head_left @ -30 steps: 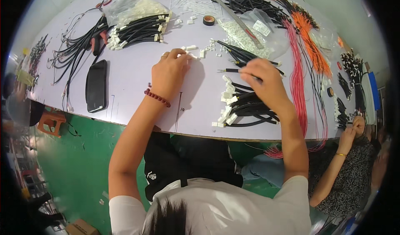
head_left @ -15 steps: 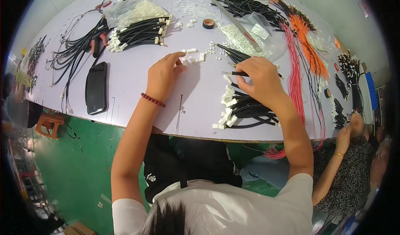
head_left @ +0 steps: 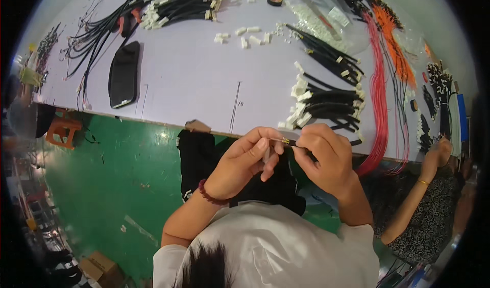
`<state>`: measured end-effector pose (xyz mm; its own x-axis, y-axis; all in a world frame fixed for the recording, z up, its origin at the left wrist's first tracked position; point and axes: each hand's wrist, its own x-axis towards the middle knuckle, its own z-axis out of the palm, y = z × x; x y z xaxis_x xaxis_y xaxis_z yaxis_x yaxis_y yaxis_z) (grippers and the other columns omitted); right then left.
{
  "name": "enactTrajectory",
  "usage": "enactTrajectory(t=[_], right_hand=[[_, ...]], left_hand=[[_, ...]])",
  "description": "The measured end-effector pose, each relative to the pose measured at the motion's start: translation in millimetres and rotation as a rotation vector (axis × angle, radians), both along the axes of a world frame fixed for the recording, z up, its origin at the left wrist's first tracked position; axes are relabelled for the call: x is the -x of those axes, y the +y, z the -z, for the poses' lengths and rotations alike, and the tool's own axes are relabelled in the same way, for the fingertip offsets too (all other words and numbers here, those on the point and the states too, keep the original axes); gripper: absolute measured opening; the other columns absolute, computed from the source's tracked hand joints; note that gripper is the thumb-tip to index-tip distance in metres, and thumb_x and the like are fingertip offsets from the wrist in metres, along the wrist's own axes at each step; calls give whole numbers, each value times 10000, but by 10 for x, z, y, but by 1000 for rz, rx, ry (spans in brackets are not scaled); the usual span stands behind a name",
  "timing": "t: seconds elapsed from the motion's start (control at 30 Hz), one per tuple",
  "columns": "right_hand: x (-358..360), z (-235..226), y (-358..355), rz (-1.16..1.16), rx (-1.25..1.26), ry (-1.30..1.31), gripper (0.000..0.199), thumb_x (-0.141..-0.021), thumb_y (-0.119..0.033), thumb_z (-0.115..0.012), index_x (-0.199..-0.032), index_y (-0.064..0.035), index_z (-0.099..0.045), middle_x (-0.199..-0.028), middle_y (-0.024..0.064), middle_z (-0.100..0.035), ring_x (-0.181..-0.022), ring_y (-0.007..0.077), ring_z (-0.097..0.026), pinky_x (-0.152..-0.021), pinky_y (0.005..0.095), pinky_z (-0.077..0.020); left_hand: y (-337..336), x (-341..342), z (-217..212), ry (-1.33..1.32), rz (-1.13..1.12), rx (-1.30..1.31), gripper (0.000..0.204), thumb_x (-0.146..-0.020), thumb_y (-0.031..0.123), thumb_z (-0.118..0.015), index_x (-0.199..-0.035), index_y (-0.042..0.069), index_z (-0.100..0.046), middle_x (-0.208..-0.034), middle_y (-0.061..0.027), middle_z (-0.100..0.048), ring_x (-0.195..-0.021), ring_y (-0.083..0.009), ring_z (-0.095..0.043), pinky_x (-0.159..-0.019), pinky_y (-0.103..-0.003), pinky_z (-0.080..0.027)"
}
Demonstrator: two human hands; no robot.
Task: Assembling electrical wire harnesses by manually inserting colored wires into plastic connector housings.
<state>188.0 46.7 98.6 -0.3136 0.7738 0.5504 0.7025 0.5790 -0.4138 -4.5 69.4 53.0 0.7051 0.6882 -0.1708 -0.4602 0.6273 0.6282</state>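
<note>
Just past the table's near edge, my right hand (head_left: 324, 155) grips a short black cable (head_left: 356, 142), whose tail sticks out on the hand's right. Thin wire ends (head_left: 278, 140) with a yellowish bit come out of the cable's left end. My left hand (head_left: 242, 163) is closed, thumb and forefinger pinching at these wires. A pale piece shows between its lower fingers, too small to name surely. To the right lies a bundle of black cables with white connectors (head_left: 301, 96), and beyond it another bunch of black cables (head_left: 326, 53).
Loose white connectors (head_left: 244, 42) lie farther back. A phone (head_left: 124, 76) and red-handled pliers (head_left: 127, 22) are on the left, black tape (head_left: 274, 0) at the back. Pink wires (head_left: 376, 104) and orange wires (head_left: 390, 43) run along the right, near another person's arm (head_left: 416, 201).
Both hands have come back from over the table toward my body and met. My left hand left the loose white connectors; my right hand brought the black cable along. The view has shifted.
</note>
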Motion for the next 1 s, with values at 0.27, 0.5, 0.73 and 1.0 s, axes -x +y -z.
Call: enactTrajectory(t=[0.27, 0.5, 0.73, 1.0], right_hand=[[225, 263, -259, 62, -2, 30, 284, -646, 58, -732, -854, -41, -565, -854, 110, -597, -641, 239, -605, -530, 322, -474], [333, 272, -421, 82, 615, 572, 178, -782, -15, -721, -901, -11, -588, -857, 66, -599, -641, 94, -522, -538, 245, -418], [380, 425, -387, -7, 464, 610, 88, -859, -47, -630, -915, 22, -625, -853, 81, -600, -665, 95, -513, -572, 226, -412], [448, 438, -364, -22, 412, 522, 55, -844, -11, -594, -883, 28, -598, -808, 117, -615, -685, 230, -597, -613, 300, -489]], left_hand=[[-264, 85, 119, 403, -271, -429, 162, -962, 160, -563, -1057, 29, -561, -912, -25, -571, -703, -45, -445, -616, -185, -369], [-245, 125, 172, 533, -414, -738, 41, -911, 19, -589, -912, -18, -606, -877, -78, -610, -787, -123, -567, -713, -227, -450], [-249, 150, 206, 542, -410, -812, 39, -871, -36, -606, -891, -15, -633, -876, -90, -617, -778, -141, -580, -706, -235, -463], [-235, 240, 157, 593, -363, -735, 32, -825, 9, -674, -855, -3, -669, -814, -87, -661, -727, -188, -620, -658, -272, -487]])
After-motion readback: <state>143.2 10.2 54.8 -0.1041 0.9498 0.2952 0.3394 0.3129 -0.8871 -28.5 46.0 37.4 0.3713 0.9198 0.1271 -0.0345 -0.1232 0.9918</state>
